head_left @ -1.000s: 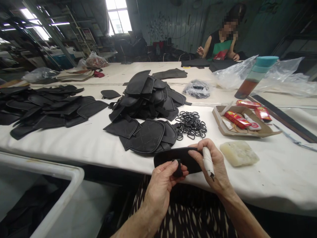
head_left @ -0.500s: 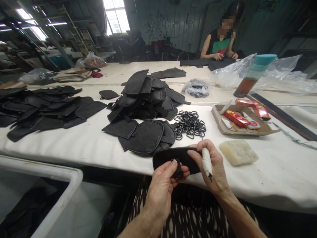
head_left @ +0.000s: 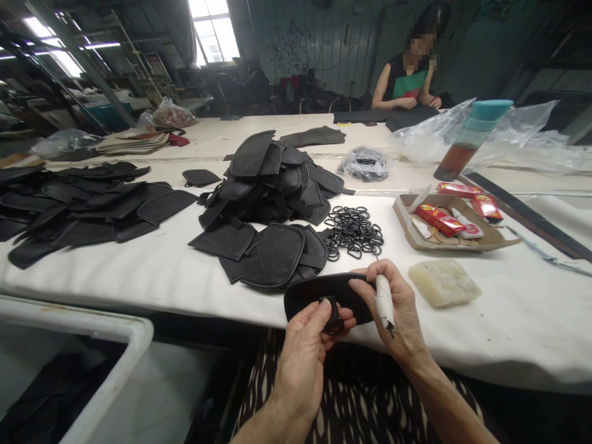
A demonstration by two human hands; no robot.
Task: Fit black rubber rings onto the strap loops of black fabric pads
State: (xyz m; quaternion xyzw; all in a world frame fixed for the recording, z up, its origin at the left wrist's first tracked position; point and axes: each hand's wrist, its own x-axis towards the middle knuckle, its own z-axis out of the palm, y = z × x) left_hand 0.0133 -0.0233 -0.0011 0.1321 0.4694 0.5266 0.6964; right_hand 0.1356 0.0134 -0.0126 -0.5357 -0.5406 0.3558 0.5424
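Observation:
Between my hands, at the table's front edge, is a black rounded leather piece (head_left: 305,291). My left hand (head_left: 311,338) pinches a small black strap loop (head_left: 332,316) on it, thumb on top; a ring seems to sit at the loop's lower end, partly hidden. My right hand (head_left: 396,308) grips the piece's right edge between thumb and fingers. Tucked in that same hand is a tool with a white-wrapped handle (head_left: 384,301), its thin tip only partly showing. Just beyond the hands lies a heap of black D-rings (head_left: 354,231), beside a pile of black leather pieces (head_left: 272,253).
Another heap of black pieces (head_left: 87,206) lies left. To the right are a yellowish block (head_left: 444,282), a cardboard tray (head_left: 485,245) with red boxes and a small bottle, and a tilted drink bottle (head_left: 472,139). A white bin (head_left: 134,336) stands lower left. A co-worker (head_left: 402,86) sits across.
My hands keep nearly the same grip on the leather piece and loop. The view has shifted slightly. Across the table, the co-worker's hands have moved a little.

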